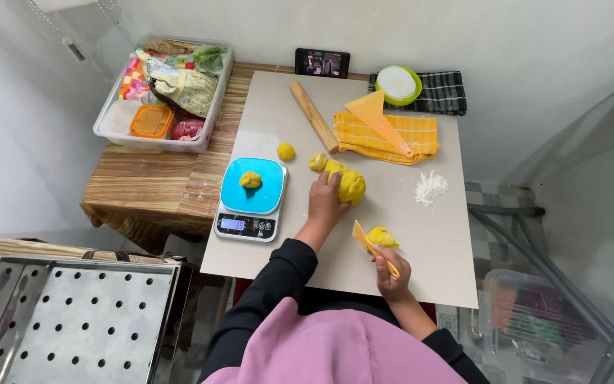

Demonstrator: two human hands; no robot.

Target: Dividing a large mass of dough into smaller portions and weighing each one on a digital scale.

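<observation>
Two hands were busy on that pale grey work board (421, 242) you had laid across the wooden table (143, 185). Your left hand (325, 203) sat against the big lump of yellow dough (352, 186), fingers curled onto its near side, touching it rather than lifting it. Your right hand (391, 274) had its fingers wrapped tight around the handle end of a yellow plastic scraper (368, 243), and the blade was right up against a smaller chunk of yellow dough (382, 236) closer to you on the board.

One little dough piece (250, 179) was sitting in the middle of the blue-topped digital kitchen scale (250, 199), just left of your left hand. A round dough ball (286, 151) lay on the board behind the scale, and another small bit (318, 161) sat just beside the big lump.

Further back you had a wooden rolling pin (313, 115) lying at an angle, a folded yellow striped cloth (386, 136) with a yellow triangular plastic piece (376, 117) on top, and a small heap of white flour (430, 188) off to the right. Over on the left, a clear plastic bin of packets (166, 92) was on the table.
</observation>
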